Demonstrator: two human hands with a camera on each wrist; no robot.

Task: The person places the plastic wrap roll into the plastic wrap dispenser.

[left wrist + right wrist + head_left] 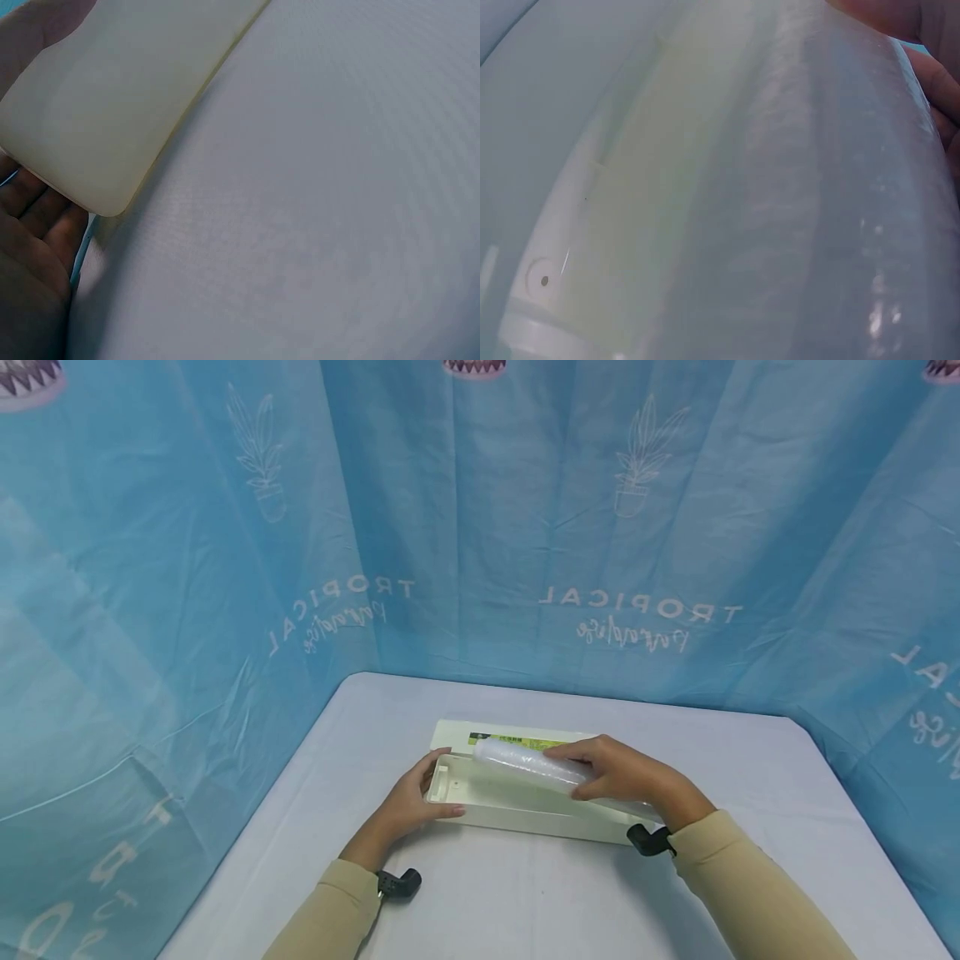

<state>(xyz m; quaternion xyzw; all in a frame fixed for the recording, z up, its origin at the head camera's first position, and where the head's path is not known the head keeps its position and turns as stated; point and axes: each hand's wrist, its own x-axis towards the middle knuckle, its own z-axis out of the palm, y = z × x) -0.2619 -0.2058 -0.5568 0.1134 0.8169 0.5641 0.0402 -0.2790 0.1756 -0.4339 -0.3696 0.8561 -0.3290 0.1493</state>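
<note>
Right fingers (pixel 573 749), plastic roll (pixel 519 761) gripped between

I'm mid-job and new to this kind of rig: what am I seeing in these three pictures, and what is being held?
There is no machine: a person in beige sleeves works bare-handed. The wide picture comes from a camera on the head, looking forward and down; the close ones come from a small black camera on each wrist. The left hand grips the left end of a long, open, cream plastic box on a white cloth-covered table. The right hand holds a shiny, translucent roll, apparently plastic film, slanting over the box. Behind the box lies a flat cream panel with a yellow-green and black label. A blue printed fabric curtain hangs behind.
</note>
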